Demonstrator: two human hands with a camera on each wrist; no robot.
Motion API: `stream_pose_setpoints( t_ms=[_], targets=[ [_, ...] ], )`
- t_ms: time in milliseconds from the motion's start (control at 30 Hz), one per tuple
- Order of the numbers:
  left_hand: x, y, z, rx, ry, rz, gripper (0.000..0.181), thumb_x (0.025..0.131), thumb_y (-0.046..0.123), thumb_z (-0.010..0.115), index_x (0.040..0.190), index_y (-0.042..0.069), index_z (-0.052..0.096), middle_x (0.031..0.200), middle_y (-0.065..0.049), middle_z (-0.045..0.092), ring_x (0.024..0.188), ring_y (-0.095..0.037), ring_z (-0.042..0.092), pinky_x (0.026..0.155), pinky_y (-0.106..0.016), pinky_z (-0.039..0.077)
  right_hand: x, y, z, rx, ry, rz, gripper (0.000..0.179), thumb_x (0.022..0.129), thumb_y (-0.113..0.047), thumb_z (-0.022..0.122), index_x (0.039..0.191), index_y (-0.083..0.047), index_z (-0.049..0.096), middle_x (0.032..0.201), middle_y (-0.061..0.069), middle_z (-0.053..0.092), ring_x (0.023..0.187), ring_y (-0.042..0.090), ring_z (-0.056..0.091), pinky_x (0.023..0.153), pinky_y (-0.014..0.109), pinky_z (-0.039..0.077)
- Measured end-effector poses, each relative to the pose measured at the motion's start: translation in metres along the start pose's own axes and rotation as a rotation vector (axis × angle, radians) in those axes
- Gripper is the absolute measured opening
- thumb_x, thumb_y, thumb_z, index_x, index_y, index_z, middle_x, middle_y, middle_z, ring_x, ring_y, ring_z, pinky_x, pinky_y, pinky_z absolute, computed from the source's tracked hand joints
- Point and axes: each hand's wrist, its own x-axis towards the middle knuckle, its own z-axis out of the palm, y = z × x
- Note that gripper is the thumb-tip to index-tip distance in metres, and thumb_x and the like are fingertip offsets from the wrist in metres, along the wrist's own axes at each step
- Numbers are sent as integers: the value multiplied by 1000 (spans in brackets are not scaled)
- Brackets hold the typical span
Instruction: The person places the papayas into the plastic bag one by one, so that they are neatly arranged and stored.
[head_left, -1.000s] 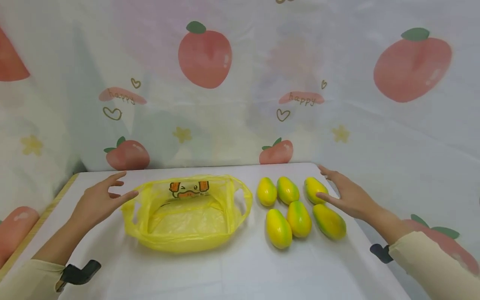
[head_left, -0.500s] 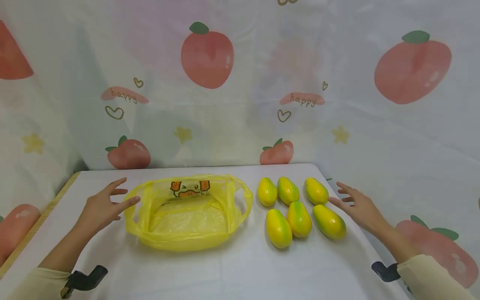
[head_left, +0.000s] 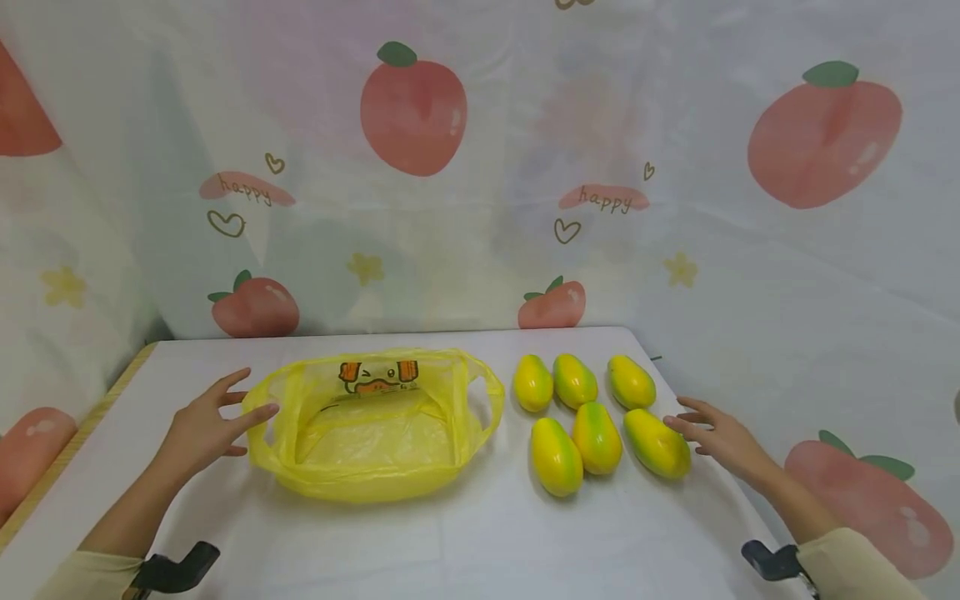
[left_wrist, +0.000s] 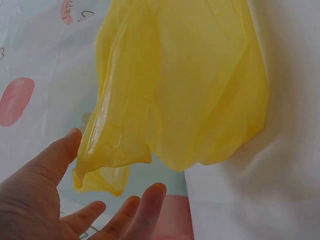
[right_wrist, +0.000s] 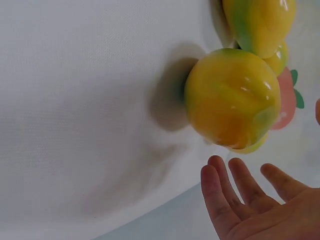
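Note:
A yellow plastic bag with a cartoon print stands with its mouth spread wide on the white table. My left hand is at its left handle, fingers apart and nothing gripped; the thumb overlaps the handle in the head view. In the left wrist view, the left hand has one fingertip right at the bag's folded edge. Several glossy yellow-green mangoes lie right of the bag. My right hand hovers past the table's right edge, fingers loosely extended toward the nearest mango. The right wrist view shows that mango just beyond the fingertips.
The white table has a wooden strip along its left edge. A curtain printed with peaches hangs directly behind it and around both sides. The remaining mangoes sit in loose rows between bag and right hand.
My right hand has drawn back from over the mangoes, to the right and toward me. The left hand has lowered slightly beside the bag handle. Bag and mangoes stay put.

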Motion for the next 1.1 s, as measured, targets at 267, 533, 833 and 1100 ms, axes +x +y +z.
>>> stream_pose_setpoints(
  t_ms=[267,533,833,1100],
  targets=[
    [0,-5,4,-29,-29,-20,101,89,57,65,158,8,11,145,-41,32,76,-26,73,64,-36,62,20,21,6,96,-69,58,89,95,-60,50,150,5,25,142,42,36,117,50,55,86,46,59],
    [0,-5,7,-58,-44,-21,101,88,55,67,158,7,12,143,-41,32,107,-44,62,65,-36,62,29,29,7,131,-157,120,92,94,-63,49,150,5,24,146,43,27,118,52,52,88,46,58],
    [0,-5,10,-96,-45,-14,97,89,52,68,158,8,16,143,-40,34,109,-42,61,67,-36,62,25,17,5,158,-210,161,86,96,-58,48,148,9,30,145,41,30,114,46,56,87,43,59],
    [0,-7,9,-128,-46,-7,95,89,53,67,158,11,18,146,-41,30,112,-42,61,68,-35,62,27,13,4,172,-253,166,86,97,-57,48,147,10,32,144,39,34,109,38,59,87,42,59]
  ],
)
